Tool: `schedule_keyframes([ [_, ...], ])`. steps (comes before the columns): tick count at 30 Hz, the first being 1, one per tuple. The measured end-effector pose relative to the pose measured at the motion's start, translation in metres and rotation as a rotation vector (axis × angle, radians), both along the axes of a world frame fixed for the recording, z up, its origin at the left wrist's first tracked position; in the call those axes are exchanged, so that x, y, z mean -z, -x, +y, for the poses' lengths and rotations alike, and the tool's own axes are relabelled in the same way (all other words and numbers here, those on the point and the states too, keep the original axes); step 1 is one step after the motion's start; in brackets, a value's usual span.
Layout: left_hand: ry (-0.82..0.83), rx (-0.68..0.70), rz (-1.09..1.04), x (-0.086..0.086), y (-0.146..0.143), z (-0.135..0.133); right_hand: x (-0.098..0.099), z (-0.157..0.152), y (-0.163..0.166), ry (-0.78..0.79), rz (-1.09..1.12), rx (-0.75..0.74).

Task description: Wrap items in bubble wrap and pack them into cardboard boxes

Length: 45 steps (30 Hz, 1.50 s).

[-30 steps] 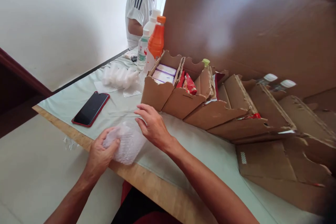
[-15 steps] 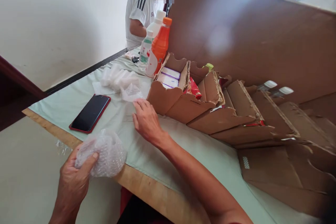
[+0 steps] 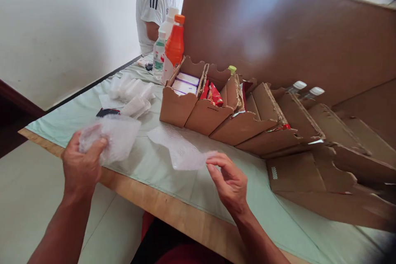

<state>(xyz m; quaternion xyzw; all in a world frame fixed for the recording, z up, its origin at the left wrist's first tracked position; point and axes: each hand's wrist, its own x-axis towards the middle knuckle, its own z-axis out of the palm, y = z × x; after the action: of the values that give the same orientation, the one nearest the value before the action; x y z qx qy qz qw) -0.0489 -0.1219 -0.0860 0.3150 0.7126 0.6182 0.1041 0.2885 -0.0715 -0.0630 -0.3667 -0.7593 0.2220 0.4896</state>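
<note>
My left hand (image 3: 83, 159) is closed on a bunched stack of clear bubble wrap (image 3: 119, 138), thumb on top, over the table's front edge. Between thumb and fingertips my right hand (image 3: 229, 181) pinches the corner of a single bubble wrap sheet (image 3: 182, 150). That sheet stretches to the left, its far end at or just above the cloth. Behind my left hand lies a pile of rolled bubble wrap pieces (image 3: 131, 90). A dark phone (image 3: 107, 112) shows only at its far end, the rest hidden by the held wrap.
Cardboard bins (image 3: 198, 115) holding packets and boxes run along the table's right side, before a tall cardboard panel (image 3: 247, 29). An orange bottle (image 3: 175, 45) and clear bottles stand at the back. A person in a white shirt (image 3: 151, 8) is beyond them.
My right hand has moved right and toward me from the pile, drawing out one bubble wrap sheet. My left hand's stack has shifted over the phone. The view has turned slightly right.
</note>
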Motion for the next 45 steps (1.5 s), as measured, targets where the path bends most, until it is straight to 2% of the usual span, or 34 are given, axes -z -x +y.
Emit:
schedule_keyframes([
  [1, -0.067, 0.006, -0.045, -0.012, -0.002, 0.017, 0.007, -0.007, -0.017, 0.032, 0.006, 0.052],
  [3, -0.117, 0.032, -0.006, -0.033, -0.004, 0.055, 0.018, -0.023, -0.047, 0.074, 0.037, 0.160],
  [4, -0.125, 0.048, 0.049, -0.041, -0.003, 0.075, 0.021, -0.031, -0.060, 0.088, 0.054, 0.203],
  [5, -0.110, 0.083, 0.210, -0.047, -0.003, 0.094, 0.024, -0.040, -0.071, 0.104, 0.063, 0.228],
  [6, -0.063, 0.114, 0.364, -0.050, -0.003, 0.112, 0.025, -0.048, -0.080, 0.118, 0.065, 0.234],
  [7, -0.014, 0.169, 0.425, -0.051, -0.003, 0.128, 0.026, -0.056, -0.087, 0.136, 0.059, 0.222],
  [8, 0.092, 0.291, 0.493, -0.050, -0.004, 0.140, 0.027, -0.063, -0.093, 0.154, 0.044, 0.195],
  [10, 0.300, 0.452, 0.605, -0.046, -0.010, 0.150, 0.030, -0.074, -0.100, 0.194, 0.006, 0.127],
  [12, 0.347, 0.441, 0.756, -0.039, -0.021, 0.135, 0.035, -0.081, -0.104, 0.227, -0.010, 0.081],
  [14, 0.173, 0.356, 0.884, -0.028, -0.040, 0.098, 0.041, -0.086, -0.106, 0.262, 0.004, 0.061],
  [15, 0.077, 0.398, 0.959, -0.020, -0.053, 0.075, 0.043, -0.088, -0.107, 0.282, 0.019, 0.053],
  [16, 0.080, 0.555, 0.979, -0.011, -0.068, 0.051, 0.045, -0.090, -0.107, 0.303, 0.035, 0.041],
  [17, 0.016, 0.734, 0.971, -0.001, -0.084, 0.028, 0.047, -0.091, -0.108, 0.324, 0.052, 0.028],
  [19, 0.082, 1.087, 0.914, 0.019, -0.117, -0.010, 0.049, -0.094, -0.108, 0.367, 0.088, -0.006],
  [21, 0.085, 1.191, 0.946, 0.037, -0.144, -0.029, 0.049, -0.095, -0.111, 0.413, 0.129, -0.037],
  [24, -0.010, 1.182, 1.054, 0.051, -0.171, -0.029, 0.050, -0.092, -0.126, 0.475, 0.176, -0.001],
  [26, -0.077, 1.230, 1.106, 0.050, -0.184, -0.024, 0.050, -0.090, -0.146, 0.500, 0.164, 0.112],
  [28, -0.134, 1.302, 1.117, 0.044, -0.195, -0.021, 0.048, -0.091, -0.172, 0.501, 0.095, 0.287],
  [31, -0.217, 1.326, 1.067, 0.032, -0.209, -0.022, 0.040, -0.102, -0.202, 0.396, -0.073, 0.559],
  [33, -0.267, 1.286, 1.039, 0.025, -0.218, -0.021, 0.032, -0.110, -0.201, 0.256, -0.161, 0.653],
  [35, -0.298, 1.222, 1.052, 0.023, -0.226, -0.017, 0.027, -0.113, -0.180, 0.136, -0.248, 0.583],
  [37, -0.303, 1.170, 1.099, 0.025, -0.234, -0.011, 0.028, -0.108, -0.146, 0.087, -0.394, 0.396],
  [39, -0.259, 1.164, 1.145, 0.033, -0.236, -0.006, 0.037, -0.098, -0.112, 0.083, -0.562, 0.212],
  [41, -0.197, 1.189, 1.171, 0.043, -0.233, -0.003, 0.051, -0.092, -0.092, 0.089, -0.677, 0.128],
  [43, -0.144, 1.233, 1.163, 0.052, -0.225, -0.003, 0.066, -0.093, -0.096, 0.093, -0.732, 0.107],
  [45, -0.105, 1.276, 1.127, 0.057, -0.217, -0.004, 0.077, -0.104, -0.122, 0.112, -0.769, 0.138],
])
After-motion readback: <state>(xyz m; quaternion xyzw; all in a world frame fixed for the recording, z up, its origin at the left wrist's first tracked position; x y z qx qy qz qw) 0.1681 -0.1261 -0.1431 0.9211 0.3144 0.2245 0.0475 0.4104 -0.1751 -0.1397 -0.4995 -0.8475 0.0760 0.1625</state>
